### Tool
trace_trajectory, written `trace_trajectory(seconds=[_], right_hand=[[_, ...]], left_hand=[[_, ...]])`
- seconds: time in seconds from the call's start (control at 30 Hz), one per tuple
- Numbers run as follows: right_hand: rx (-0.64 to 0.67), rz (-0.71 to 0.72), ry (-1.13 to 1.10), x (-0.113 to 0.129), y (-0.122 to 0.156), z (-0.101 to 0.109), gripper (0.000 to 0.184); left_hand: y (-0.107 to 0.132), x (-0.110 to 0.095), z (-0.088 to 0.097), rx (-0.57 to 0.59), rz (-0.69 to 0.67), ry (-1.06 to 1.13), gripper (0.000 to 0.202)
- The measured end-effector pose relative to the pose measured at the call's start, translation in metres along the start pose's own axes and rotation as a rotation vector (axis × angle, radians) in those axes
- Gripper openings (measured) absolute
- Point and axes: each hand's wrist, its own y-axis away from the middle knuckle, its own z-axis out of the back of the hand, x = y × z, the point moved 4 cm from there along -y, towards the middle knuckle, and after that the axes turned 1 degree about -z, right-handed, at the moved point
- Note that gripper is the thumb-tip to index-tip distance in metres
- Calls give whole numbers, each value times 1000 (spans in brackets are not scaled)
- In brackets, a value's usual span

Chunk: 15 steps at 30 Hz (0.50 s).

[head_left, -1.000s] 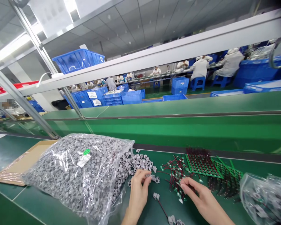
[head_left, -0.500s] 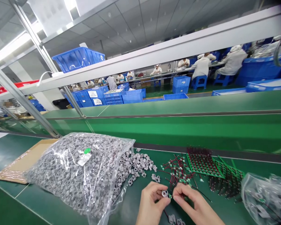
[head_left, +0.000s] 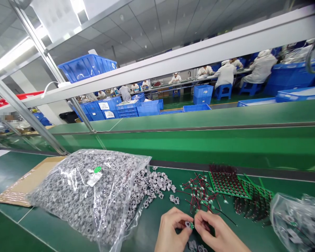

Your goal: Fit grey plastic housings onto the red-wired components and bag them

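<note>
My left hand [head_left: 172, 229] pinches a small grey plastic piece [head_left: 187, 224] near the bottom edge. My right hand [head_left: 215, 231] meets it fingertip to fingertip, pinching a tiny green board with a red wire [head_left: 192, 226] against that piece. Just beyond the hands lies a tangle of small green boards with red wires [head_left: 199, 194]. Loose grey pieces [head_left: 154, 185] spill from a big clear bag of them [head_left: 86, 192] on the left. A few finished pieces [head_left: 196, 247] lie below the hands.
Green panels of boards [head_left: 233, 185] lie to the right, with a clear bag of parts [head_left: 299, 224] at the far right. A cardboard sheet [head_left: 21, 185] lies under the big bag. A green conveyor [head_left: 212, 147] runs behind. People in white sit at far benches among blue crates.
My left hand left the loose grey pieces with one and moved right; my right hand came off the wire tangle. Both hands now meet lower and closer to me.
</note>
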Motion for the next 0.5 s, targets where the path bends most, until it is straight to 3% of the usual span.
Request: trace_trajectory(seconds=[0.23, 0.5], right_hand=[[-12, -49, -188, 1, -2, -3, 23], [-68, -44, -167, 8, 2, -2, 30]], left_hand=[[4, -9, -6, -28, -98, -105, 36], [8, -6, -6, -78, -182, -142, 28]])
